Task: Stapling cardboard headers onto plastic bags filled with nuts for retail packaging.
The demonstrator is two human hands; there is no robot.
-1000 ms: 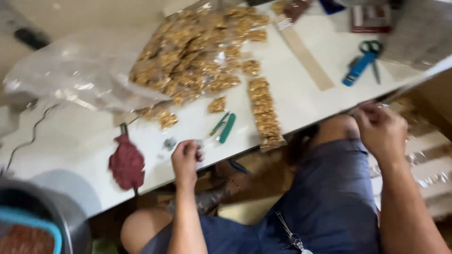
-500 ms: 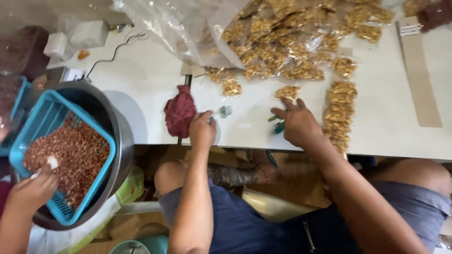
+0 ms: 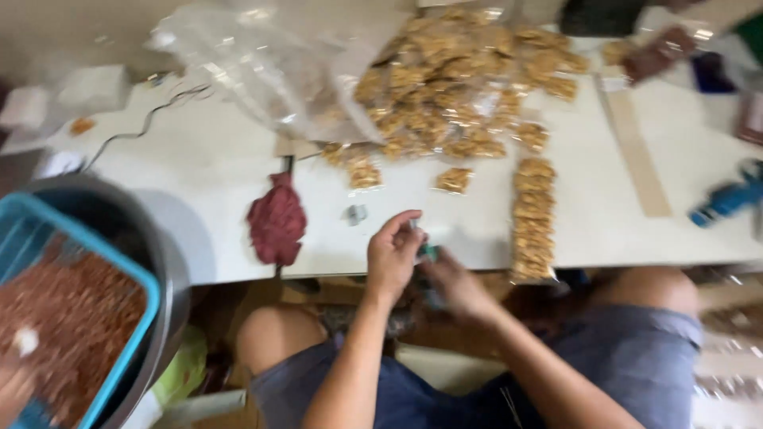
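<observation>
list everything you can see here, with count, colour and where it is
white table: one, white, across the middle of the view
small teal tool: one, teal, at the table's near edge between the two hands, blurred
snack packets: many, golden brown, heaped at the table's far middle, partly in clear plastic
row of packets: one strip, golden brown, running to the near edge right of the hands
dark red cloth: one, at the near edge left of the hands
wooden strip: one, tan, on the right
blue tool: one, far right
blue basket: one, holding brown grains, in a metal bowl, lower left
left hand: on the teal tool
right hand: just below it, blurred
</observation>
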